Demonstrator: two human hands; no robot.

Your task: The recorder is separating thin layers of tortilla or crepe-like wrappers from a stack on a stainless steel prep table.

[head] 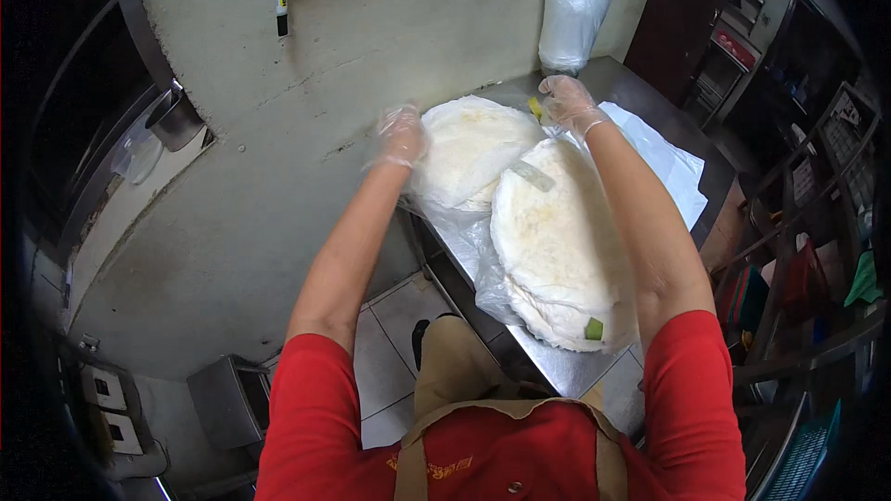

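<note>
Two stacks of thin white flatbreads lie on clear plastic on a metal table (553,365). The farther flatbread stack (473,146) has my left hand (402,136) at its left edge; the hand wears a clear plastic glove, its fingers curled on clear plastic film. My right hand (567,103), also gloved, is bent at the far right of that stack, beside a yellow-green piece (534,108); what its fingers hold cannot be made out. The nearer flatbread stack (550,223) carries a translucent strip (532,175) and a green piece (594,328). My right forearm passes over its right side.
White plastic sheeting (654,153) lies on the table's right. A bundle of clear plastic bags (576,14) stands by the wall behind. A metal rack (800,209) is at the right. A metal container (177,122) sits on the left ledge.
</note>
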